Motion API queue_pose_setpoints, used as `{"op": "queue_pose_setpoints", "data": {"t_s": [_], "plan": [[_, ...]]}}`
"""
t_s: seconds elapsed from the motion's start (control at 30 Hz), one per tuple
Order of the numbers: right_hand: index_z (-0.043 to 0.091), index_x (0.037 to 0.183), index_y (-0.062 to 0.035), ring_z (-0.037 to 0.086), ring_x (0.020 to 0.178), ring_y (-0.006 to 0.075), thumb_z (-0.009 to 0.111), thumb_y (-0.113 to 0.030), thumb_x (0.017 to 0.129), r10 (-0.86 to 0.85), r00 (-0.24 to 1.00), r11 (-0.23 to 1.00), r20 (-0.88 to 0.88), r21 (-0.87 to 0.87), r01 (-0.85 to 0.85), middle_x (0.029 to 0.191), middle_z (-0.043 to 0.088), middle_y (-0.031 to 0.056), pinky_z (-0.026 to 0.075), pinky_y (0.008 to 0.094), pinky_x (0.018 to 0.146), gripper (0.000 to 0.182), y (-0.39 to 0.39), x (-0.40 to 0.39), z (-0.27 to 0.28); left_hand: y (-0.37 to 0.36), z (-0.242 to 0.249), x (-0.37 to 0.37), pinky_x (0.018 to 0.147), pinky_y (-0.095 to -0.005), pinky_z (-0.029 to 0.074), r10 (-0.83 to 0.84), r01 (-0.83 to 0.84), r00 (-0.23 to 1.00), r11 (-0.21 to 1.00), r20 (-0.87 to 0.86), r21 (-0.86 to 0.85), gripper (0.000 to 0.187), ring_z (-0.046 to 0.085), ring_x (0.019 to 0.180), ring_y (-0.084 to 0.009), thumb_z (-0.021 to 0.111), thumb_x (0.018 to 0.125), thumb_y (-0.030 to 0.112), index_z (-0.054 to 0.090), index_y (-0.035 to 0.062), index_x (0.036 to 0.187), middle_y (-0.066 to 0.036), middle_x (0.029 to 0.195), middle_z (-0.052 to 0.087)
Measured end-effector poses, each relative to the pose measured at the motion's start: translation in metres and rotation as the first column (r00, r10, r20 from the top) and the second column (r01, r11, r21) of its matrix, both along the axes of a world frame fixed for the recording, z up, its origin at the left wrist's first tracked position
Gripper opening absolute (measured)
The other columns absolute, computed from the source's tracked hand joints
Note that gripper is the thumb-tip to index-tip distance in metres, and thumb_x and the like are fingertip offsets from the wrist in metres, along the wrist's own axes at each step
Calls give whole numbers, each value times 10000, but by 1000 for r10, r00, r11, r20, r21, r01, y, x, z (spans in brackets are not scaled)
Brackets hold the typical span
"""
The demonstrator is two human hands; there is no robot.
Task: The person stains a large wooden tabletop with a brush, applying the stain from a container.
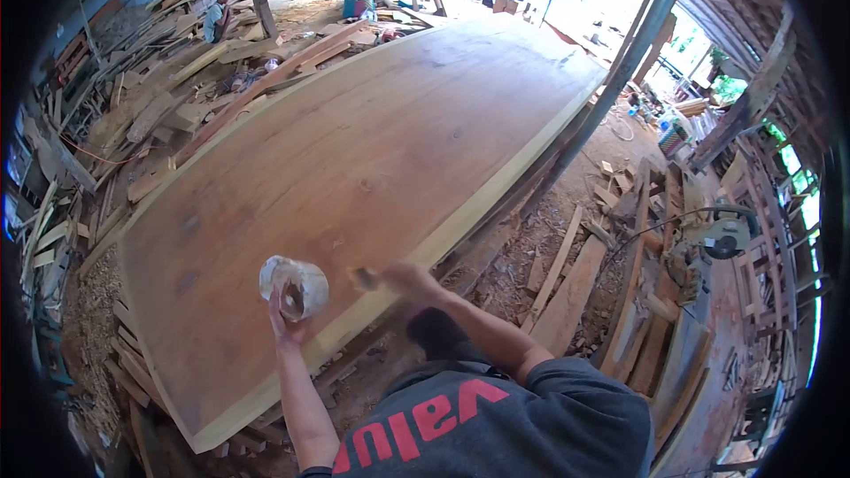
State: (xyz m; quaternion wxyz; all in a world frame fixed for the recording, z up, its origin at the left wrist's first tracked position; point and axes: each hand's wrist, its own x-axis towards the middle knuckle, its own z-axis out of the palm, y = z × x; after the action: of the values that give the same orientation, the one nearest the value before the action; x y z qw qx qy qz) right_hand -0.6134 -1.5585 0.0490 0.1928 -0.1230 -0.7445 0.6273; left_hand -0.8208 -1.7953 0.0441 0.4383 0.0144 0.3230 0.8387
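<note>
A long, thick wooden slab point(328, 177) with a pale edge stretches away in front of me. Over its near part my left hand point(287, 319) is closed around a white tub point(310, 283), its mouth tilted toward me and brown stain showing inside. To the right of the tub, close over the slab's near edge, is my right hand point(413, 284), smeared by motion. It grips a paintbrush point(362, 279), whose blurred brown head points left toward the tub, low over the wood.
A slanting post point(611, 80) rises along the slab's right side. On the right, a circular saw point(728, 235) sits on stacked timber beside loose boards point(571, 296). Scrap wood point(168, 115) covers the floor at left, where a person point(215, 18) sits farther back.
</note>
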Motion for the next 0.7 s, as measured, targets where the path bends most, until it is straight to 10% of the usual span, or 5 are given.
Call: {"op": "queue_pose_setpoints", "data": {"t_s": [0.17, 0.33, 0.47, 0.6, 0.7], "plan": [[621, 1012, -58, 503, 634, 55, 529, -47, 857, -529, 837, 812, 142, -201, 547, 765, 595, -7, 411, 202, 533, 181, 163, 70, 12, 6, 23, 10, 949, -469, 399, 48, -50, 996, 998, 74, 30, 555, 479, 1129, -247, 560, 827, 436, 443, 110, 1261, -56, 1224, 501], [622, 884, -68, 490, 650, 24, 504, -63, 880, -885, 446, 371, -137, 371, 851, 735, 547, -36, 392, 190, 535, 119, 291, 68, 16, 63, 34, 3, 935, -474, 421, 153, -154, 988, 981, -20, -115, 590, 485, 1125, -263, 561, 834, 438, 418, 77, 1278, -90, 1229, 492], [615, 946, -71, 583, 866, 111, 501, -82, 888, -402, 903, 657, -153, -735, 168, 934, 621, 33, 454, 205, 739, 128, 230, -62, 20, 142, 37, -8, 955, -458, 398, 125, -123, 992, 982, 3, -146, 597, 477, 1141, -271, 553, 838, 443, 420, 79, 1291, -78, 1245, 501], [620, 902, -5, 575, 824, 112, 602, -13, 825, 71, 992, 994, 106, -85, -62, 897, 626, 66, 481, 267, 718, 79, 173, -142, 26, 192, 23, -20, 953, -463, 399, 159, -153, 987, 979, 32, -138, 625, 472, 1151, -271, 546, 832, 482, 415, 87, 1299, -80, 1257, 494], [636, 895, -39, 557, 780, 98, 609, -33, 821, -171, 985, 960, -33, -231, 159, 835, 604, 87, 471, 259, 708, 79, 234, -153, 7, 197, 19, -20, 961, -480, 387, 208, -194, 977, 961, 54, -199, 638, 464, 1160, -287, 545, 830, 492, 409, 87, 1303, -88, 1268, 485]]}}
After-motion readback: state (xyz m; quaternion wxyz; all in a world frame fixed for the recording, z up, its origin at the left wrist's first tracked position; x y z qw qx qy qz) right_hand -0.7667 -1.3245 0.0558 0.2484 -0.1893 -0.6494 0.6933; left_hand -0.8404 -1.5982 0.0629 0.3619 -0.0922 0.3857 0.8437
